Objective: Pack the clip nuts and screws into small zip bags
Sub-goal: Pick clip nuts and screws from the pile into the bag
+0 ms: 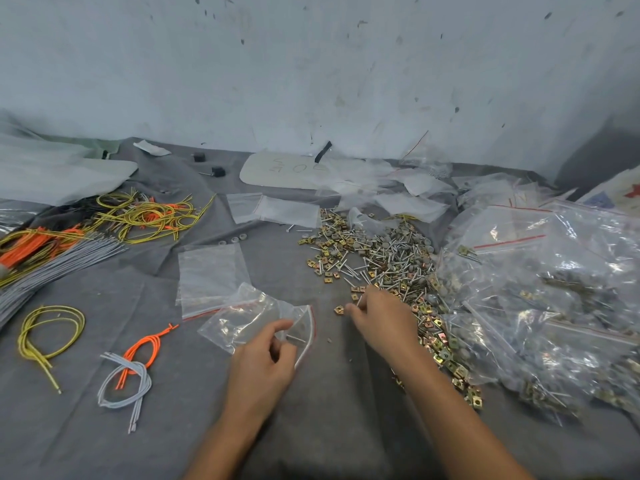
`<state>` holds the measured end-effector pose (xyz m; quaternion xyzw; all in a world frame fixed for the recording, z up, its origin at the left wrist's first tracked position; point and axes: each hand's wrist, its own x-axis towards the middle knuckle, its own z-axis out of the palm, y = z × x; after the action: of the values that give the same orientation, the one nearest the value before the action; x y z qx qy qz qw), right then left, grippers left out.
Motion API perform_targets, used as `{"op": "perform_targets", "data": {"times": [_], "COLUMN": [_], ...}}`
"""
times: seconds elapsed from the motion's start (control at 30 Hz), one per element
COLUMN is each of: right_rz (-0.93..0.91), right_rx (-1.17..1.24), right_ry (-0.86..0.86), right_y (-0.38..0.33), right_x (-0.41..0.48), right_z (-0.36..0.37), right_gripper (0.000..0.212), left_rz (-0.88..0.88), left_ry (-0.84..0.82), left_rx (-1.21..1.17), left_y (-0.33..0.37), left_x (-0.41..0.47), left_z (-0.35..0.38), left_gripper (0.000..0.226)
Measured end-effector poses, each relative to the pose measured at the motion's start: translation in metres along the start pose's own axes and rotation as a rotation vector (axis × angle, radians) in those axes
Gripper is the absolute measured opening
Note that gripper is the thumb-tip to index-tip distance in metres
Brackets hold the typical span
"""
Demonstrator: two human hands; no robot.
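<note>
Left fingers (277,330) curled, thumb and forefinger pinching the open mouth of a small clear bag (242,320), lifted a little off the grey cloth (329,410) over the counter. Inside, close to those fingers, a thin metal piece (296,338), seemingly another fastener. Right fingers (351,311) bent and drawn together, nipping a slim pale screw (360,301) at the near edge of the pile (381,261). Lone clip nut (338,310) just beside those fingertips, on the side toward the left fingers.

Left of the left fingers, flat on the cloth: an orange cord (147,346) looped through a grey bundle (128,379), then a yellow loop (48,334) further left.

Just beyond the left fingers, partly under the held bag, a flat empty bag (211,275) with a red zip line. Beyond and to the right of the right fingers, brass-coloured clip nuts, screws and small grey round bits heaped loose, trailing back along the right forearm. Right of that, touching its edge, filled bags (554,306) piled high.

Further past the left fingers, spare bags (277,211) lying flat. Far to the left, tangled cords (149,216) in yellow and orange, plus a sheaf of grey cords (52,265). Farthest out, a pale card (284,168) with handwriting, at the foot of the scuffed wall (311,64).
</note>
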<state>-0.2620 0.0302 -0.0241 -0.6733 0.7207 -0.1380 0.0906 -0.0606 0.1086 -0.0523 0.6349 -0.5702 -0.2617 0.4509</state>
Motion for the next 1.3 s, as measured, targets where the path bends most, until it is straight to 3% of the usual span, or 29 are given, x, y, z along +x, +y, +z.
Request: {"op": "perform_targets", "data": {"times": [0.2, 0.33, 0.43, 0.57, 0.8, 0.93, 1.07, 1.3], "right_rz": [0.039, -0.003, -0.145, -0.254, -0.323, -0.378, -0.276, -0.114], "right_rx": [-0.090, 0.136, 0.274, 0.180, 0.089, 0.161, 0.260, -0.027], "right_ry": [-0.096, -0.001, -0.089, -0.175, -0.132, -0.191, -0.078, 0.021], "right_y": [-0.005, -0.001, -0.016, -0.041, -0.057, -0.058, -0.040, -0.010], "right_x": [0.008, -0.023, -0.051, -0.064, -0.055, -0.050, -0.018, 0.074], "right_z": [-0.006, -0.010, -0.008, 0.004, 0.014, 0.012, -0.004, -0.012], "right_gripper": [0.027, 0.023, 0.023, 0.022, 0.023, 0.024, 0.015, 0.018], "left_rz": [-0.006, -0.004, 0.010, 0.022, 0.035, 0.023, 0.012, 0.011], "left_ry": [0.001, -0.003, 0.001, 0.020, 0.015, 0.010, 0.017, 0.020], "left_rx": [0.003, -0.004, 0.004, 0.043, 0.013, -0.012, -0.007, -0.027], "left_y": [-0.001, -0.001, -0.001, -0.003, -0.002, -0.003, -0.004, -0.005], "left_x": [0.000, 0.001, 0.002, 0.001, 0.001, 0.001, 0.004, 0.003], "left_z": [0.000, 0.001, 0.001, 0.001, -0.001, 0.000, 0.003, 0.002], "left_gripper": [0.039, 0.039, 0.037, 0.035, 0.031, 0.031, 0.032, 0.034]}}
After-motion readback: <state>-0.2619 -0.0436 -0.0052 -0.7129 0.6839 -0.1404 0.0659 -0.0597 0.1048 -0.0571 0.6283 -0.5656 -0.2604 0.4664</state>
